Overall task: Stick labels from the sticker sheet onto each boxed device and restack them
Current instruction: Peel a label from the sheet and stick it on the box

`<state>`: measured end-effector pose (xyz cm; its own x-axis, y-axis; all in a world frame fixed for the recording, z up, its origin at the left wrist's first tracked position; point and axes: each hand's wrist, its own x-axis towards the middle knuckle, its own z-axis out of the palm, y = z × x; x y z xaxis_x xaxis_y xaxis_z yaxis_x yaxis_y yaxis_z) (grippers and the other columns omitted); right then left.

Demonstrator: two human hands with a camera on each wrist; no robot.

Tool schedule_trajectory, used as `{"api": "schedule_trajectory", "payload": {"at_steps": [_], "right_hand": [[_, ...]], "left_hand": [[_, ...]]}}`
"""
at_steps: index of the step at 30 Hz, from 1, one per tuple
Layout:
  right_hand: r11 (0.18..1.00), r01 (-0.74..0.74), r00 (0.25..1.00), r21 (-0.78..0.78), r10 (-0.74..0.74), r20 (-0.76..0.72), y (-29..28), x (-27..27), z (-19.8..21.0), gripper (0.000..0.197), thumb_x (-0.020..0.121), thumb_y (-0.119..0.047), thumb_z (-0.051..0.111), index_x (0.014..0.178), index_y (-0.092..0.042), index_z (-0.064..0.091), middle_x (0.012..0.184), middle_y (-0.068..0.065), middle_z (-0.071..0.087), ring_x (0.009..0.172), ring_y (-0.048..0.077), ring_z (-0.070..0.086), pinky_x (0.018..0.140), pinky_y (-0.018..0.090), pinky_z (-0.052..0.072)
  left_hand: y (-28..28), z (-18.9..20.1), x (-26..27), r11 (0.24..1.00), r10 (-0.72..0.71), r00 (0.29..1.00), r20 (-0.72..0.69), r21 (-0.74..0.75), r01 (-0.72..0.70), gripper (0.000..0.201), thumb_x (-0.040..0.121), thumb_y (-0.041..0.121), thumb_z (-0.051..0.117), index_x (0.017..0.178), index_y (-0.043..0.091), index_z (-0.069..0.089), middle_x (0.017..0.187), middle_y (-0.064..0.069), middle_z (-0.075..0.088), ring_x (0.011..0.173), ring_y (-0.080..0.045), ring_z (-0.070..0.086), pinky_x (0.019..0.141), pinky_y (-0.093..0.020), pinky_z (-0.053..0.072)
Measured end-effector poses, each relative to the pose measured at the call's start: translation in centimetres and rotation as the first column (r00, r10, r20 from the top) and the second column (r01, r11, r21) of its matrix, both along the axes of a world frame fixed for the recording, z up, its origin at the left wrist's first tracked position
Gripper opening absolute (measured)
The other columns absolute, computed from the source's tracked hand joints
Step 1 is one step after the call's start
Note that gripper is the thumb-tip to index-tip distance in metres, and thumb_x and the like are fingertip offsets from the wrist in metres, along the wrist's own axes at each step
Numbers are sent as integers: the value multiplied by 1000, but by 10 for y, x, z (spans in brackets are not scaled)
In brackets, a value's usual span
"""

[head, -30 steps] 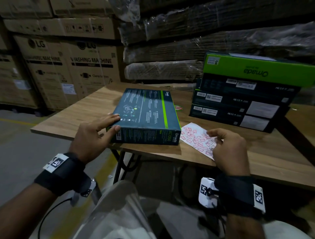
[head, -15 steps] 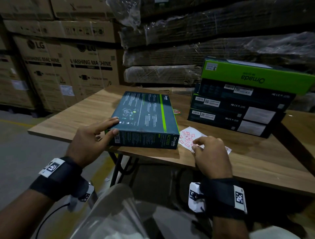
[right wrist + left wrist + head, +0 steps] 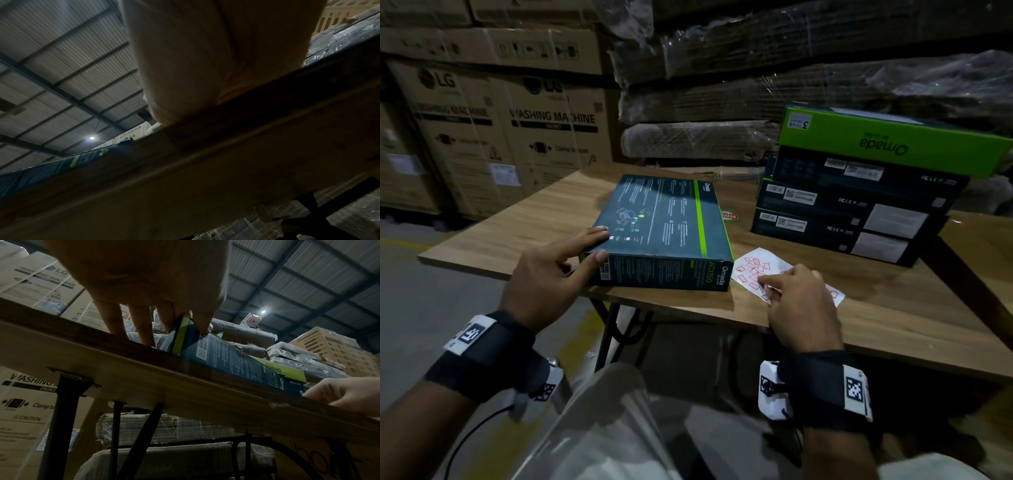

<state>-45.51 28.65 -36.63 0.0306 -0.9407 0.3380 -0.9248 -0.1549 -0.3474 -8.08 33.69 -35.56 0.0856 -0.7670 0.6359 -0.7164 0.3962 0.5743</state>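
A dark teal boxed device (image 3: 664, 222) with a green stripe lies flat near the front edge of the wooden table (image 3: 859, 318). My left hand (image 3: 602, 244) grips its near left corner, thumb on the front side and index finger on top; the left wrist view shows the same pinch (image 3: 185, 321) on the box (image 3: 226, 356). To the right of the box lies a white sticker sheet (image 3: 753, 267) with red-edged labels. My right hand (image 3: 770, 284) is curled over it, index fingertip and thumb pinching at the sheet. Which label it holds is hidden.
A stack of similar boxes (image 3: 859, 205) stands at the back right, topped by a green one (image 3: 876, 144). A small red sticker (image 3: 729, 216) sits on the table behind the box. Large cartons (image 3: 500, 137) and wrapped pallets fill the background. Black table legs (image 3: 61, 418) stand below.
My right hand has slid left along the sticker sheet toward the box. My left hand has kept its grip on the box corner.
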Motion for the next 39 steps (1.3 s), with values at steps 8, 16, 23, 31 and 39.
{"api": "schedule_trajectory", "payload": {"at_steps": [8,16,23,31,39], "right_hand": [[1000,-11,998,6,11,55,0,1,10,21,99,-16,65,105,-30,80,108,2,60,113,28,58,85,40,52],[1000,-13,1000,-15,13,9,-4,6,15,12,100,-20,67,97,-23,78,101,1,62,103,28,60,73,34,39],[999,-16,1000,-30,16,22,-3,4,14,13,101,-20,64,92,-25,73,99,-1,64,99,26,59,71,36,40],[1000,-9,996,-13,10,90,2,-1,18,10,102,-24,65,100,-25,74,105,0,73,95,25,61,72,35,39],[999,-14,992,43,9,129,1,-6,17,6,100,-27,67,98,-28,72,104,2,74,86,23,57,72,36,45]], "left_hand": [[0,-1,0,1000,-12,1000,-5,-3,12,40,99,40,69,139,36,72,145,19,67,138,-3,61,89,-55,65],[0,-1,0,1000,-5,1000,-17,2,5,41,99,41,69,139,37,71,145,19,67,138,-3,61,91,-55,64],[2,2,-3,1000,-5,1000,-20,10,5,41,100,40,69,140,36,71,146,20,66,138,-4,61,91,-55,64],[1,1,0,1000,-14,1000,-17,14,14,41,99,40,69,140,36,70,147,18,66,140,-3,59,93,-55,64],[1,1,-1,1000,-9,1000,-16,1,9,40,100,38,70,140,34,71,145,15,67,141,-3,58,92,-55,64]]}}
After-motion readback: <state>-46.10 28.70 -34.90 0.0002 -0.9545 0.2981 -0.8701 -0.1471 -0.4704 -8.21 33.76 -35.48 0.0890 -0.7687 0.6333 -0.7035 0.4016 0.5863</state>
